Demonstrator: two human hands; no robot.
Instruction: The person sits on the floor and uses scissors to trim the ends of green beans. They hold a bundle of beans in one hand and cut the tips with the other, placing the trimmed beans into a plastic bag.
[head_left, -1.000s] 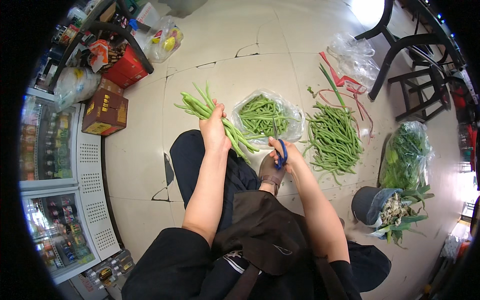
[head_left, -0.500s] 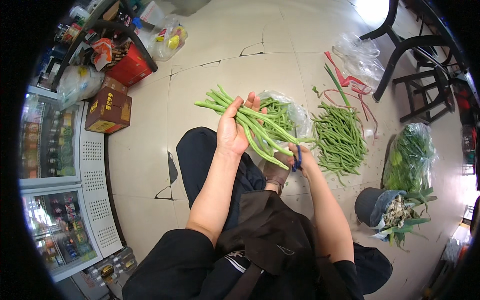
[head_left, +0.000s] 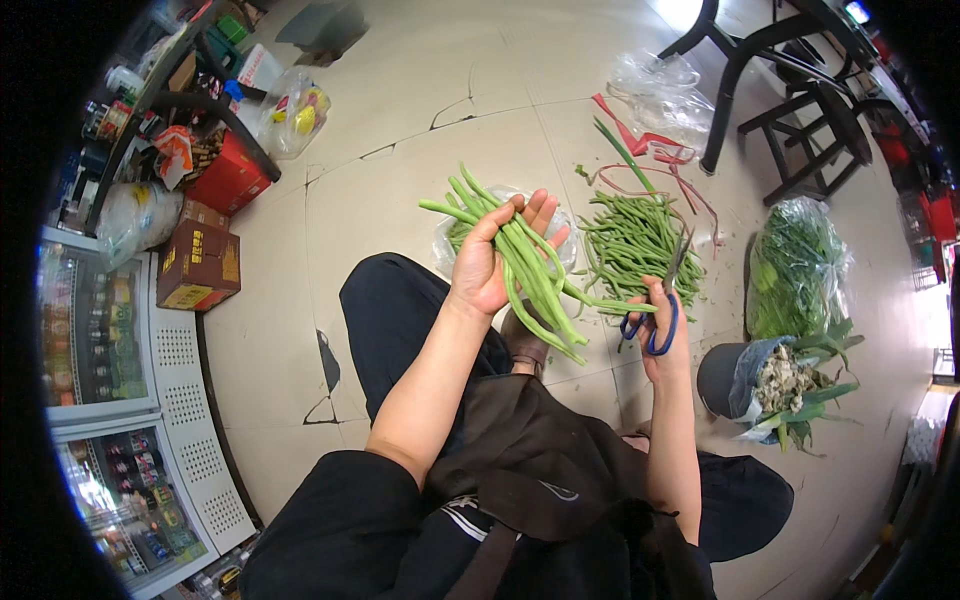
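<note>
A bunch of long green beans [head_left: 540,278] lies across the palm of my left hand [head_left: 480,270], closed on it with the thumb over the stems and the fingertips stretched out. My right hand [head_left: 662,345] grips scissors [head_left: 674,318] by their blue handles, the blades pointing away from me. Its thumb and finger also meet the end of one bean that sticks out of the bunch. Beyond my right hand a pile of green beans [head_left: 632,245] is spread on the floor. Partly hidden behind my left hand is a clear plastic bag [head_left: 567,226] with more beans.
To the right stand a bag of leafy greens [head_left: 795,275] and a dark bucket [head_left: 722,382] with scraps. Red strips [head_left: 640,140], a crumpled clear bag [head_left: 660,88] and a dark stool [head_left: 815,145] are farther off. A brown box [head_left: 200,265] and a glass-door fridge [head_left: 105,335] line the left side.
My right hand has moved right, away from the bunch, and its scissors now point away from me. One bean's end now reaches to its fingertips. The view has shifted and turned slightly.
</note>
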